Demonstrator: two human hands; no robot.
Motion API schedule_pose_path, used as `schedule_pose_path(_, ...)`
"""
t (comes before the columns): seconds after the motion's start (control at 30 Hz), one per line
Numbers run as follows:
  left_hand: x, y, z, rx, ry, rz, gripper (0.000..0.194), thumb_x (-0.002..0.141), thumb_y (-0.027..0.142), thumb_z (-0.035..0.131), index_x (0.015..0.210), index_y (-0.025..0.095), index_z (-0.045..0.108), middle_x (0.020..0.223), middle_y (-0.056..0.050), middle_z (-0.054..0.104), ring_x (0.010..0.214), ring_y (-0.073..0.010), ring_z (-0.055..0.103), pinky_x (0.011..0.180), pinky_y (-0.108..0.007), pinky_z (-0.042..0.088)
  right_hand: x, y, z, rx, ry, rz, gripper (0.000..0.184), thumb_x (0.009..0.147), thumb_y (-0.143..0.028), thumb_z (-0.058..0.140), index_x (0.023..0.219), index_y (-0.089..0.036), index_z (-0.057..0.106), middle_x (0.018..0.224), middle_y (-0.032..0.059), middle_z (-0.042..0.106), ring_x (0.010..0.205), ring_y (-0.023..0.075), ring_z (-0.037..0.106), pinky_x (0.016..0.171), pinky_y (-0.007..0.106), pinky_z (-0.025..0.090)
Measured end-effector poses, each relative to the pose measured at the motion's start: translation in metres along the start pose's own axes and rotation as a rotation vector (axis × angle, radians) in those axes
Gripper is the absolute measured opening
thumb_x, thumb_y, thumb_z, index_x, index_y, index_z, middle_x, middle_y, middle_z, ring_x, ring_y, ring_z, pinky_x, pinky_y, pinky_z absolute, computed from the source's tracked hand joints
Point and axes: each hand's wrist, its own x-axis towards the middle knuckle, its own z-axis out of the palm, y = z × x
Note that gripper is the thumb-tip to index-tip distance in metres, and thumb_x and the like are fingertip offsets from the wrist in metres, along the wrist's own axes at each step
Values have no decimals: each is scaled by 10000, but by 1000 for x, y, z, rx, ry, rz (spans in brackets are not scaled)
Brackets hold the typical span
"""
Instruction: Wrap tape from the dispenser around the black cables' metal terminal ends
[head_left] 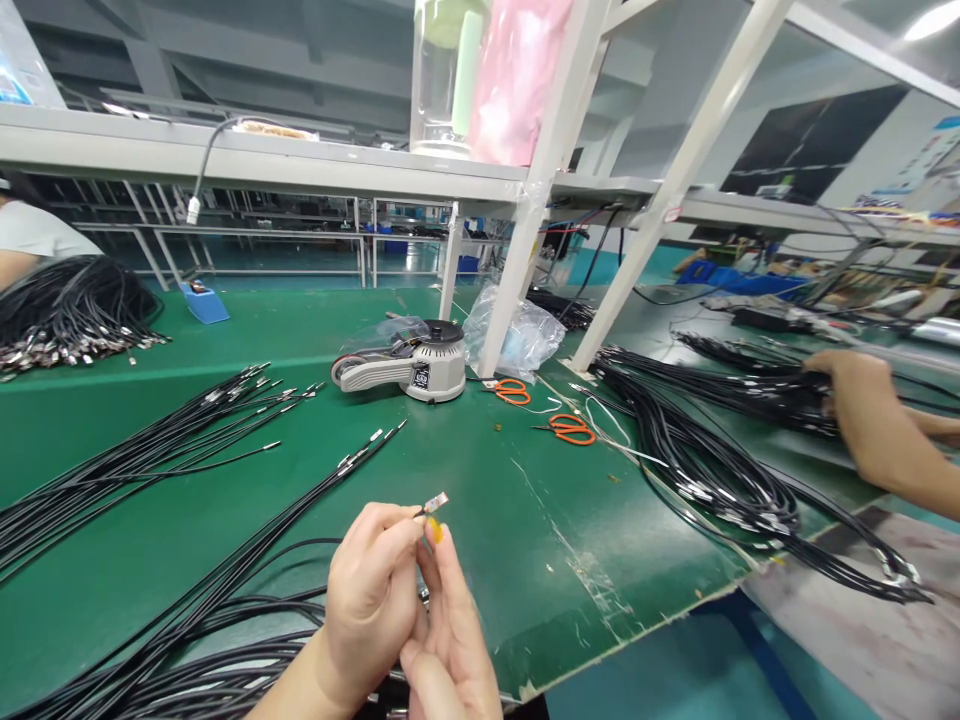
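Note:
In front of me, my left hand (pixel 371 580) is closed, pinching a thin black cable just below its flat silvery connector (pixel 436 503), which points up and to the right. Against it is my right hand (pixel 454 620), its fingers bent together and a small piece of yellow tape (pixel 434 529) at one fingertip, beside the cable. Between the palms a bit of metal shows, mostly hidden. Under and left of my hands lie black cables (pixel 247 640) with metal ends. A separate bundle of cables (pixel 330 480) points toward the tape dispenser (pixel 435 365).
Orange-handled scissors (pixel 571 430) and a second pair (pixel 513 391) lie near the shelf post (pixel 517 270). A clear plastic bag (pixel 517 330) sits behind. Coiled cables (pixel 697 450) cover the right side, where a co-worker's hand (pixel 855 400) holds a bundle. More cables (pixel 75 310) are piled far left.

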Motion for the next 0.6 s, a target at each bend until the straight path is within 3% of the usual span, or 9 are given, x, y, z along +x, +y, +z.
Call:
schedule_pose_path(0.17,0,0,0,21,2,13,304,775,-38,491,942,206,564,864,-33,616,748,-125,586,613,-245,509,0,-1,0,51,-33,-3,612,686,-66,490,1244,-310,543,1352,-22,488,1250,218,438,1020,350,403)
schedule_pose_path(0.4,1,1,-2,96,-30,59,353,794,-17,477,1032,230,562,873,-42,612,723,-119,582,595,-242,511,4,-6,3,91,-11,28,667,624,-20,488,1224,-301,565,1305,-17,533,1217,216,477,985,340,444)
schedule_pose_path(0.6,2,1,-2,123,-24,75,369,797,-23,469,1048,229,569,860,-46,593,743,-124,571,601,-243,512,4,-4,-1,-23,-36,32,700,643,-14,446,1283,-294,503,1354,-27,480,1264,204,416,1009,345,420)
